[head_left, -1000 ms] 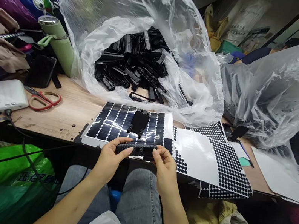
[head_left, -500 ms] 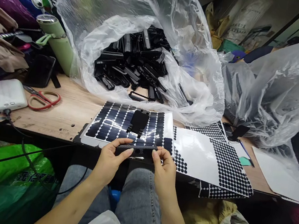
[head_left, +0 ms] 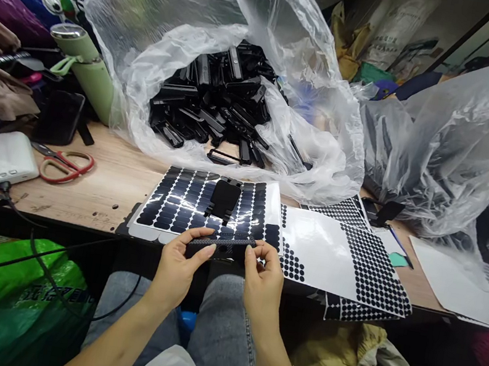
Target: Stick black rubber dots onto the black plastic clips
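Observation:
Between my two hands is a long black plastic part point(head_left: 222, 245) with a textured face, held level just in front of the table edge. My left hand point(head_left: 179, 263) pinches its left end between thumb and fingers. The right end is gripped the same way by my right hand point(head_left: 262, 276). Right behind it lies a sheet of black oblong stickers point(head_left: 176, 196) on white backing. A flat black plastic piece with small tabs point(head_left: 225, 198) rests on that sheet.
A clear plastic bag point(head_left: 140, 75) full of black plastic parts point(head_left: 211, 99) stands behind. Sheets of round black stickers point(head_left: 380, 271) overhang the table edge at right. Red-handled scissors point(head_left: 66, 167), a white power bank point(head_left: 8, 158), a phone point(head_left: 58, 116) and a green bottle point(head_left: 85, 72) are at left.
The black part has tilted slightly, so more of its textured face shows. Both hands keep their hold on its ends. The whole view has shifted a little.

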The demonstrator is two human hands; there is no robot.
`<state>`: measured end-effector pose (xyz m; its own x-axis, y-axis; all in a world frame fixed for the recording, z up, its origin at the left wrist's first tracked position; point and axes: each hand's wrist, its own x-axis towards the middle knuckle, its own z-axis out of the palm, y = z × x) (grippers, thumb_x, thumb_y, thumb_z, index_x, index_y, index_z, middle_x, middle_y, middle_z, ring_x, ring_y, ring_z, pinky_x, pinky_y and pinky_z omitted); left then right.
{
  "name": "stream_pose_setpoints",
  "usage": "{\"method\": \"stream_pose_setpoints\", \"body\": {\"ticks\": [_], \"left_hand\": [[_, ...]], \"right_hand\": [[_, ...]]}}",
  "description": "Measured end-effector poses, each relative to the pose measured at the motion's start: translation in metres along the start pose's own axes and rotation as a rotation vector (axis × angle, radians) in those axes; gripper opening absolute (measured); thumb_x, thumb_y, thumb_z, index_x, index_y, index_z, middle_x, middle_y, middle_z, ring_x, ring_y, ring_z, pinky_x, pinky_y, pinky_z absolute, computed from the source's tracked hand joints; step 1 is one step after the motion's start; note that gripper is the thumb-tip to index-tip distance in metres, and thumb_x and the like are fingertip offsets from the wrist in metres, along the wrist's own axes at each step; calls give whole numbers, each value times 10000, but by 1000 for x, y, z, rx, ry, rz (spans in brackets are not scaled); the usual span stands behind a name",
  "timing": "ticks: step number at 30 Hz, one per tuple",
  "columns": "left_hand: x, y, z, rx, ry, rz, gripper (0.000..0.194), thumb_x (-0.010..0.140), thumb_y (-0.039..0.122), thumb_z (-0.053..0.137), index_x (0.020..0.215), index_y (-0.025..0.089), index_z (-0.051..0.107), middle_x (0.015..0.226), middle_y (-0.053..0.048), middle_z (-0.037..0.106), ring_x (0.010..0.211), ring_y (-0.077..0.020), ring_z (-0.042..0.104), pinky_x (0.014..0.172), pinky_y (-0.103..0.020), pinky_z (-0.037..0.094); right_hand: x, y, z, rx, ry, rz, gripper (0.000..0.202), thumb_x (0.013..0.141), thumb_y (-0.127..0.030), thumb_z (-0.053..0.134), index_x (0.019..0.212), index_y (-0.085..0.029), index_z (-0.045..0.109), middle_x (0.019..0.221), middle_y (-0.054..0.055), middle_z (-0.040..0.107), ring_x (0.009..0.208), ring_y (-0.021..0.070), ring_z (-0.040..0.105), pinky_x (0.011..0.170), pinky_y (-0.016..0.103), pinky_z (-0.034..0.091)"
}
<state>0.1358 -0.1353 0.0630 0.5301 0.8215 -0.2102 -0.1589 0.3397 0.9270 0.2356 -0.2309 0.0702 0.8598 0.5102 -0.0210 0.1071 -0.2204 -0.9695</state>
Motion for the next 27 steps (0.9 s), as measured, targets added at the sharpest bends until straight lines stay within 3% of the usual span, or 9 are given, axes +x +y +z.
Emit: {"method": "stream_pose_setpoints", "body": {"ticks": [4,8,11,14,19,21,24,27], "left_hand": [[-1,3,2,-53,26,-2,370,622,263,722,961,164,615,846,-30,646,795,-165,608,758,-314,496],[1,6,2,-107,103,15,372,593,266,739,925,156,611,816,-24,646,770,-158,612,731,-301,501],[5,5,1,-80,131,38,369,607,277,731,933,156,606,839,-32,654,795,-169,612,740,-306,496],[5,0,-1,25,149,111,332,635,289,712,931,169,622,832,-23,658,785,-166,608,745,-296,486],[4,2,-10,418,216,398,150,721,265,641,859,213,669,837,-16,669,794,-178,611,743,-286,473],[21,11,-16,602,313,624,131,752,227,604,863,224,675,866,-27,672,848,-193,610,798,-313,460],[81,32,-22,818,406,923,205,798,177,513,931,205,667,977,-75,652,1007,-220,569,910,-366,412],[162,49,-18,1014,222,976,306,819,127,396,1003,165,638,1179,-123,552,1176,-221,458,973,-377,365]], "right_hand": [[3,2,3,40,40,-13,215,763,-393,559,716,-201,476,989,77,548,918,193,529,756,318,429],[10,0,1,180,102,42,325,721,-395,621,920,-223,430,926,34,556,697,124,545,666,285,444],[14,-6,-3,4,77,27,228,776,-432,549,811,-217,483,794,9,520,649,124,500,640,282,420],[15,-10,-1,-168,-5,-36,257,784,-432,538,665,-210,489,776,15,490,640,132,460,625,288,399],[12,-18,11,-75,-72,-185,186,814,-359,508,696,-215,507,871,52,508,793,178,492,656,299,406],[9,-22,12,-33,-76,-253,158,829,-330,491,721,-217,515,932,66,511,878,194,495,703,312,411],[7,-24,8,3,-22,-300,136,826,-306,502,723,-218,516,964,75,516,953,210,491,762,334,406],[8,-18,1,20,5,-260,164,815,-327,518,694,-216,515,970,81,529,976,223,494,753,329,410]]}}
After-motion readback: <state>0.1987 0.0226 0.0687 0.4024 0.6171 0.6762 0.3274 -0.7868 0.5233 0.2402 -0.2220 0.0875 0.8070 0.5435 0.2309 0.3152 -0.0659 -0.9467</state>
